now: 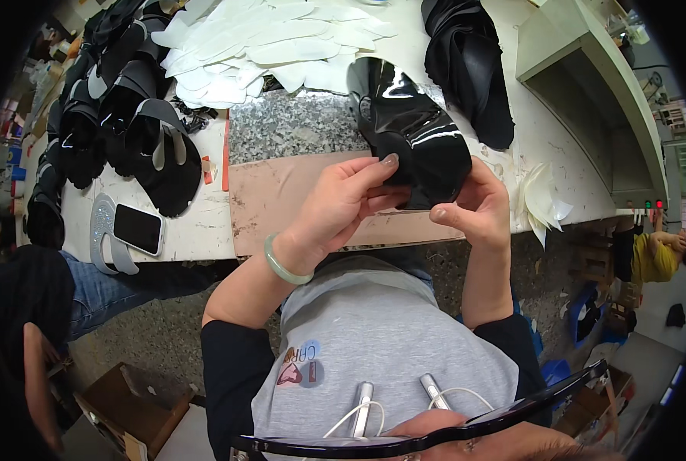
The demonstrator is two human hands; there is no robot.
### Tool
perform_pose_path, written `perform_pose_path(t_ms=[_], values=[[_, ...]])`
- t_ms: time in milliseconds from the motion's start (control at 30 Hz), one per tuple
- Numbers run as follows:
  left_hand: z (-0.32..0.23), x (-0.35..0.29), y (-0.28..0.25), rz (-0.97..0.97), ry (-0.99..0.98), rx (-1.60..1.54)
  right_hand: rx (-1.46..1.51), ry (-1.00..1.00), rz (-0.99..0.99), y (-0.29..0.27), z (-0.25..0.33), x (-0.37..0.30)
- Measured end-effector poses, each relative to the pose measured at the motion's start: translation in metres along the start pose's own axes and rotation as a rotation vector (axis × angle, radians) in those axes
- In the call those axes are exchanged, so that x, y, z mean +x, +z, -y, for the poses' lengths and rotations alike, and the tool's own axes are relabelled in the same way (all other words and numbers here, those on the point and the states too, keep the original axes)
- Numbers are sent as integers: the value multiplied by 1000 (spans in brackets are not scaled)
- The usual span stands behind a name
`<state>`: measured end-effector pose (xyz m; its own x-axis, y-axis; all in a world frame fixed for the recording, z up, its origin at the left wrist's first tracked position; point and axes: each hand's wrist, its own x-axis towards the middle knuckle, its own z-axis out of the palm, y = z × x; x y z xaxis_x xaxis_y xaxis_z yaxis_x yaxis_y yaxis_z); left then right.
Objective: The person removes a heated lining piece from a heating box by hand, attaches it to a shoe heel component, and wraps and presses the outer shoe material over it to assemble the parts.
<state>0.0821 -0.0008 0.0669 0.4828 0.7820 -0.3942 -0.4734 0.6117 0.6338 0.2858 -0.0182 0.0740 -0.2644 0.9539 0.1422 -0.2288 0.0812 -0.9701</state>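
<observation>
A glossy black shoe upper [427, 134] is held up in front of me, above the near part of the worktable. My left hand [347, 200] pinches its lower left edge, thumb on top and the other fingers bent below. Around the lower right side curls my right hand [483, 206], its fingers partly hidden behind the upper and its thumb lifted off the near edge. Under the upper lie a speckled stone slab [297, 123] and a pinkish-brown sheet [277, 200].
White cut pieces [274, 46] are heaped at the far side. Black uppers [162, 173] crowd the left, near a phone [137, 229]. More black pieces [470, 69] lie far right, beside a grey box-like housing [596, 115]. Thin white pieces [541, 198] overhang the front edge. A person [20, 307] sits at left.
</observation>
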Motion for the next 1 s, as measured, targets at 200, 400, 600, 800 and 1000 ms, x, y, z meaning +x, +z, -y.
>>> perform_pose_path(t_ms=[200,400,600,800,1000], values=[[2,10,10,77,56,-82,-258,-70,-117,16,13,-10],[22,24,5,119,294,-80,-252,-19,97,13,12,-29],[20,19,15,139,80,-168,37,-26,-199,-3,23,-6],[12,12,12,159,-2,-140,-102,75,-202,-1,26,-1],[7,11,7,229,-57,-229,-145,113,-189,1,26,0]])
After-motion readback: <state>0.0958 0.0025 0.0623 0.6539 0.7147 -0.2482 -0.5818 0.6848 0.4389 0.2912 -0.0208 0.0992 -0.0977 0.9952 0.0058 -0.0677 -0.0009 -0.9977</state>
